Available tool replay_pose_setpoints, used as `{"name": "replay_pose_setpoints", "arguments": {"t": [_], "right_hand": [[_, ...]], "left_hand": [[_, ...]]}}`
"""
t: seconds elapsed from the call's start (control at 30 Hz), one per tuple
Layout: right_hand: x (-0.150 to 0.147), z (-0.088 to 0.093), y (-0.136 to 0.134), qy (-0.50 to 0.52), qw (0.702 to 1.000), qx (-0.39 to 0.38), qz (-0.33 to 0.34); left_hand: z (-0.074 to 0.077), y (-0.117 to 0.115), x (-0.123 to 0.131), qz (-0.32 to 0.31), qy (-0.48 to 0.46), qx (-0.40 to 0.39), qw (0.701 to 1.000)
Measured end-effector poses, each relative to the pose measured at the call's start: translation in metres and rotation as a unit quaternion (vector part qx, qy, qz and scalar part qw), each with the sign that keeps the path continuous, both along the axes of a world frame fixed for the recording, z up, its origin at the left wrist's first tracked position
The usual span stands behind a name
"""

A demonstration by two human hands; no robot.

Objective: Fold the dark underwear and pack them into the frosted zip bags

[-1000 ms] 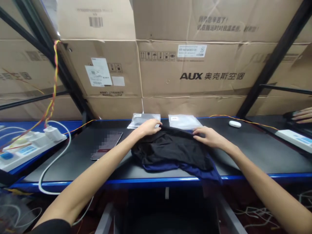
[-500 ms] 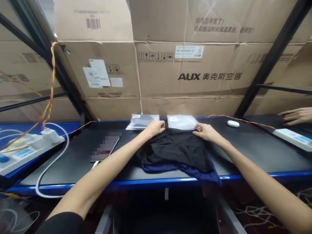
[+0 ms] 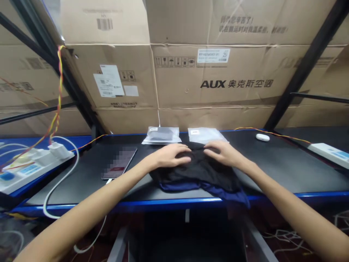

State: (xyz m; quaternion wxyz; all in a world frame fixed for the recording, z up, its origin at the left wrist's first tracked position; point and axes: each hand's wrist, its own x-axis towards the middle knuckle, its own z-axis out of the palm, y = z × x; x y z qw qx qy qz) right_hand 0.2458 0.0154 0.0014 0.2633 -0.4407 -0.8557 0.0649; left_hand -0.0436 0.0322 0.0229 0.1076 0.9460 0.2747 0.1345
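Note:
A black garment lies crumpled on the black table, on top of a dark blue garment that hangs over the front edge. My left hand rests on the garment's far left part with fingers curled into the cloth. My right hand rests on its far right part, fingers bent onto the fabric. The two hands sit close together near the garment's upper middle.
Two clear plastic bags lie behind the garment. A phone lies to the left, a white power strip with cables further left. A small white case and a white device sit at right. Cardboard boxes stand behind.
Both hands have moved inward from the garment's far corners toward its middle, bunching the cloth. Another person's hand at the right edge is gone from view.

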Motion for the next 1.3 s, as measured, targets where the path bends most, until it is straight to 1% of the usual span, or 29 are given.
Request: {"name": "replay_pose_setpoints", "arguments": {"t": [0.03,0.1,0.2,0.3,0.4,0.57,0.8,0.97,1.17,1.23,1.3], "right_hand": [[-0.007,0.0,-0.004,-0.008,0.999,-0.019,0.029],[-0.018,-0.002,-0.01,-0.046,0.995,-0.066,0.056],[-0.023,-0.01,-0.014,-0.106,0.985,-0.125,0.058],[-0.019,-0.018,-0.014,-0.124,0.98,-0.146,0.056],[-0.015,-0.022,-0.012,-0.126,0.979,-0.146,0.061],[-0.015,-0.025,-0.011,-0.134,0.98,-0.133,0.054],[-0.016,-0.024,-0.012,-0.133,0.981,-0.135,0.051],[-0.014,-0.024,-0.011,-0.117,0.982,-0.138,0.055],[-0.014,-0.022,-0.011,-0.121,0.98,-0.149,0.054],[-0.015,-0.022,-0.011,-0.121,0.98,-0.15,0.054],[-0.015,-0.021,-0.01,-0.12,0.98,-0.151,0.053]], "left_hand": [[-0.004,-0.006,-0.003,0.013,0.024,-0.011,1.0],[-0.014,-0.013,-0.01,0.038,0.067,-0.032,0.997],[-0.029,-0.015,-0.018,0.055,0.086,-0.043,0.994],[-0.036,-0.013,-0.022,0.057,0.083,-0.041,0.994],[-0.036,-0.013,-0.022,0.059,0.083,-0.039,0.994],[-0.034,-0.015,-0.021,0.064,0.09,-0.041,0.993],[-0.035,-0.015,-0.021,0.063,0.085,-0.037,0.994],[-0.035,-0.014,-0.021,0.064,0.079,-0.046,0.994],[-0.034,-0.015,-0.021,0.066,0.078,-0.063,0.993],[-0.032,-0.013,-0.022,0.064,0.066,-0.073,0.993],[-0.03,-0.008,-0.023,0.063,0.032,-0.066,0.995]]}}
